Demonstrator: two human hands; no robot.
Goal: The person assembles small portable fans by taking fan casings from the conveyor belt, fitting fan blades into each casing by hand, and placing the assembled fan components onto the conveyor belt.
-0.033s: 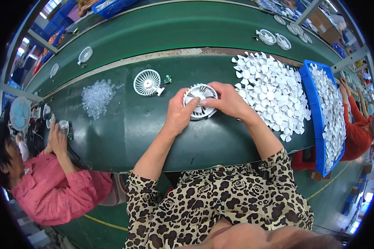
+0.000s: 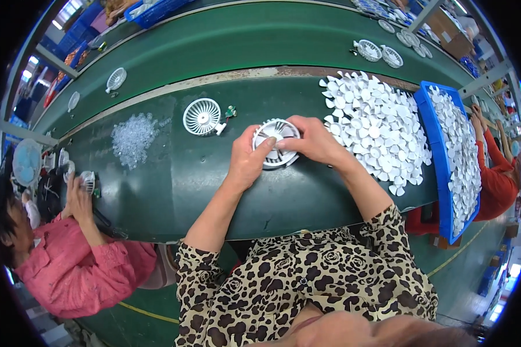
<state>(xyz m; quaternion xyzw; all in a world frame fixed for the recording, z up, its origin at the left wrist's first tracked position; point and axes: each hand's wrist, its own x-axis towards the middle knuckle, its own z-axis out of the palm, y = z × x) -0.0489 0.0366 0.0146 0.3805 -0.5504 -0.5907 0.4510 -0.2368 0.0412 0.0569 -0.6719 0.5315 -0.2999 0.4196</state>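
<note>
Both hands hold a round white fan housing above the green table in front of me. A white fan blade sits inside its ring. My left hand grips the left side, its thumb laid on the blade's middle. From the right, my right hand wraps the rim, with its thumb pressed on the blade too. The fingers under the housing are hidden. Just left of my hands lies a second slotted white fan housing, wired to a small green circuit board.
A heap of white fan blades lies right, beside a blue tray of more blades. Small clear pieces are piled left. Beyond runs a green conveyor belt carrying housings. Co-workers in pink and red sit either side.
</note>
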